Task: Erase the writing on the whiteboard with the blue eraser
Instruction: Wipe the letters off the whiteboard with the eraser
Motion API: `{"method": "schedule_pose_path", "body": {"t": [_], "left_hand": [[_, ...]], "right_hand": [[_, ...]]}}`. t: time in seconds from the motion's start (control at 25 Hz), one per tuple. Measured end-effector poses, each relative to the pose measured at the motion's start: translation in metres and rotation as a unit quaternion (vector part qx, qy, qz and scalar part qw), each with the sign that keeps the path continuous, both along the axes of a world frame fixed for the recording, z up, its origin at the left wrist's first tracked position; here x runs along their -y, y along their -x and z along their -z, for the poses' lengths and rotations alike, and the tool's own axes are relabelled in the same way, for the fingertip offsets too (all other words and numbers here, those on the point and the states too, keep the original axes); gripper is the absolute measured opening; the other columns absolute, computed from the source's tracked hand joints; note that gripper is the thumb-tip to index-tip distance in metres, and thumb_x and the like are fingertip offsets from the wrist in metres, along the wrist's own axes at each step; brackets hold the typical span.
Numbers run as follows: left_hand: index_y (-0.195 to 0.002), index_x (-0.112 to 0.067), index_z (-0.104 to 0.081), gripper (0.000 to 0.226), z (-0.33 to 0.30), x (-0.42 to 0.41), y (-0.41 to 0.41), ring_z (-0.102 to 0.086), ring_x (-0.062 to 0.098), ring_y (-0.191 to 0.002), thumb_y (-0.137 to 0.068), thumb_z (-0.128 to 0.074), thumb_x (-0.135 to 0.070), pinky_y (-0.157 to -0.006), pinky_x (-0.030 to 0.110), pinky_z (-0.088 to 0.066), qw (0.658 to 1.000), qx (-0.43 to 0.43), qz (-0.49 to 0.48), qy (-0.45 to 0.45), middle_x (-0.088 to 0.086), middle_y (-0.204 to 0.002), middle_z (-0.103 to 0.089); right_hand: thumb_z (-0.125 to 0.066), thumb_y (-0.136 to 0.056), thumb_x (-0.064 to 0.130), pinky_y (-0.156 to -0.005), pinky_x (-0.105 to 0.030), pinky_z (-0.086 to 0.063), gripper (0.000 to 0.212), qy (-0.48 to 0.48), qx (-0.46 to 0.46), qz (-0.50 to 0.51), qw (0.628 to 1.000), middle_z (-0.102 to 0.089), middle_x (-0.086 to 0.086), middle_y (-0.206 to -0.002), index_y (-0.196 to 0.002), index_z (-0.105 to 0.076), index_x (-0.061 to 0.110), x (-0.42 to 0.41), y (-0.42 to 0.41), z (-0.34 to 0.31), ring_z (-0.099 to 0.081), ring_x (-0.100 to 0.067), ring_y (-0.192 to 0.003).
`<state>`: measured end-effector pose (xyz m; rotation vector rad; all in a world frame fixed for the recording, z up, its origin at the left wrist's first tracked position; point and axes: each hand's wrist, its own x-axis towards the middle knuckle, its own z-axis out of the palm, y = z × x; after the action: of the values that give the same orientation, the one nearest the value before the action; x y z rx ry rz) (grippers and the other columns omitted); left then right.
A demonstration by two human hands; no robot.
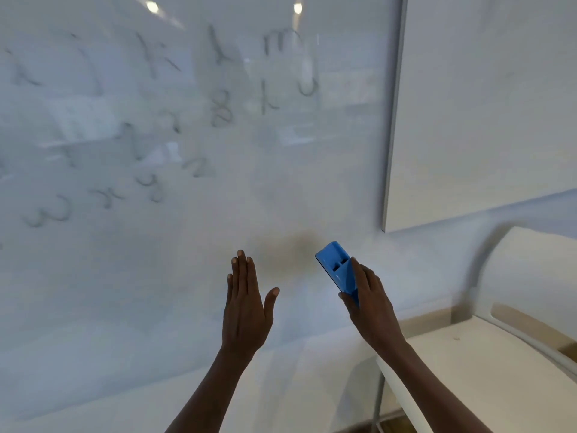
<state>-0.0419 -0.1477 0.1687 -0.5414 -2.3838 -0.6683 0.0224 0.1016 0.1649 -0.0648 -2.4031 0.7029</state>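
Head view, the only one. The right hand [370, 303] grips the eraser [338, 270] by its lower end, thumb on the near side and fingers wrapped round the far side, so the upper end juts up and to the left past the fingertips. The left hand [246, 307] is empty and open, fingers straight and together, thumb spread toward the eraser, palm turned to the board [312, 182]. Whether either the palm or the eraser's pad touches the surface cannot be told from here; a dark blur on the board just up and left of the eraser looks like its shadow or reflection, which suggests it is close.

The writing [218, 104] lies well above and to the left of both hands: faint grey letters and figures scattered across the upper left, blurred but still legible in places. The patch directly above the hands is bare of marks.

Judged from this, the wiping is not finished, and the step in hand is bringing the eraser up to the marks. The next move calls for a long reach up and left across the body, the pad turned flat to the board and pressed evenly, then broad strokes over each cluster.

Both forearms rise from the bottom edge, roughly parallel, wrists fairly straight. To the right of the right arm stands a white chair [499, 339], well clear of the eraser.
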Motion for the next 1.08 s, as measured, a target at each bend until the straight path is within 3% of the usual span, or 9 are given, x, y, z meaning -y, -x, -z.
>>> {"method": "schedule_pose_path", "body": {"t": [0.2, 0.56, 1.08], "left_hand": [[-0.164, -0.004, -0.007, 0.081, -0.058, 0.068, -0.003, 0.003, 0.023, -0.162, -0.106, -0.034, -0.055, -0.129, 0.029, -0.001, 0.998, -0.061, -0.007, -0.008, 0.008, -0.175, 0.004], [-0.164, -0.004, -0.008, 0.081, -0.141, 0.201, -0.025, 0.002, 0.022, -0.162, -0.107, -0.029, -0.059, -0.129, 0.025, 0.003, 0.986, -0.154, -0.057, -0.017, 0.01, -0.175, -0.001], [-0.165, -0.007, -0.005, 0.082, -0.201, 0.387, -0.008, 0.004, 0.019, -0.162, -0.106, -0.028, -0.059, -0.129, 0.025, 0.003, 0.958, -0.22, -0.182, -0.003, 0.006, -0.175, 0.002]], "right_hand": [[-0.067, -0.09, 0.025, -0.081, -0.037, -0.057, 0.077, -0.015, -0.082, -0.029, 0.996, -0.043, -0.004, -0.142, -0.151, -0.021, 0.017, 0.077, -0.01, -0.075, -0.046, -0.02, -0.124], [-0.066, -0.09, 0.028, -0.067, -0.036, -0.056, 0.07, -0.03, -0.206, -0.062, 0.976, -0.047, -0.007, -0.133, -0.148, -0.028, 0.026, 0.221, -0.028, -0.19, -0.053, -0.023, -0.113], [-0.065, -0.091, 0.023, -0.067, -0.039, -0.06, 0.071, -0.056, -0.288, -0.149, 0.944, -0.042, -0.01, -0.131, -0.149, -0.027, 0.036, 0.373, 0.029, -0.268, -0.051, -0.022, -0.109]]}}
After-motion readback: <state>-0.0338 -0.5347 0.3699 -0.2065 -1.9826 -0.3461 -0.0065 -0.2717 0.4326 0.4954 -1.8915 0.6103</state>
